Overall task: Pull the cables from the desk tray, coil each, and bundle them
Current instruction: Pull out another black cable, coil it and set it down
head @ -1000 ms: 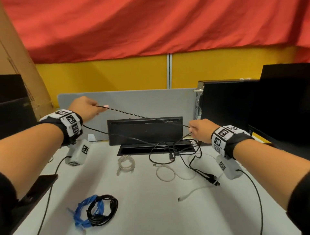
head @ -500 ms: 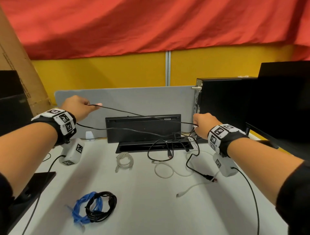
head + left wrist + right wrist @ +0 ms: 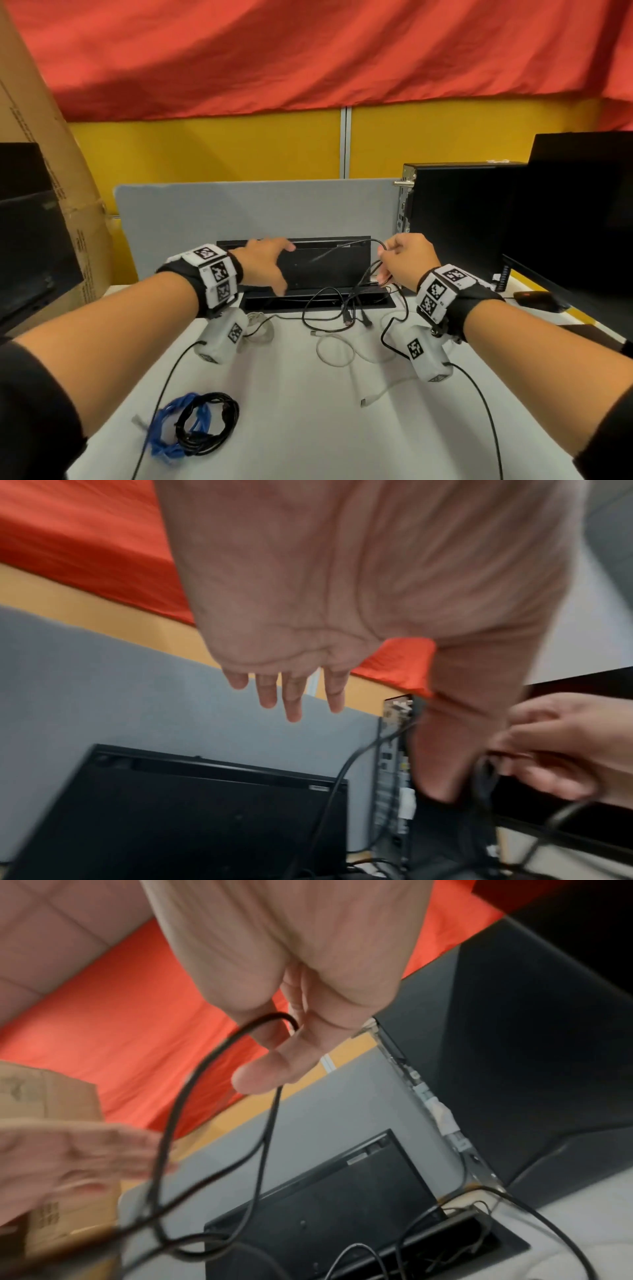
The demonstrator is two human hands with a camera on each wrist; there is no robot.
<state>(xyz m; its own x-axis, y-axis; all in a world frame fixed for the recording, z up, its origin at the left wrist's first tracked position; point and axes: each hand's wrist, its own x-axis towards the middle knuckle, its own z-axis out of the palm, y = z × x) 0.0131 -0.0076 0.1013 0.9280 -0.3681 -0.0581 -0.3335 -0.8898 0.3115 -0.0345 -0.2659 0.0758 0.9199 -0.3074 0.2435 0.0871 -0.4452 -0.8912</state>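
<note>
The desk tray (image 3: 318, 302) lies recessed at the back of the desk, its black lid (image 3: 329, 270) standing raised behind it. My right hand (image 3: 388, 265) grips loops of a black cable (image 3: 363, 245) beside the lid's right end; in the right wrist view the black cable (image 3: 171, 1123) hangs from the pinching right hand (image 3: 277, 1042). My left hand (image 3: 275, 265) hovers in front of the lid, holding nothing, with its fingers (image 3: 294, 696) straight. More black cables (image 3: 325, 310) and a white cable (image 3: 337, 351) spill from the tray. A coiled blue and black bundle (image 3: 195, 425) lies near the front.
A small white coil (image 3: 263, 330) lies by my left wrist camera. A grey divider (image 3: 239, 212) stands behind the tray. A black computer tower (image 3: 455, 219) and a monitor (image 3: 582, 212) fill the right, with a mouse (image 3: 534, 299) below. A cardboard box (image 3: 51, 171) leans at the left.
My left hand let go of the stretched black cable and swung right toward the lid. The right hand stayed by the lid's right end, now holding the cable in slack loops.
</note>
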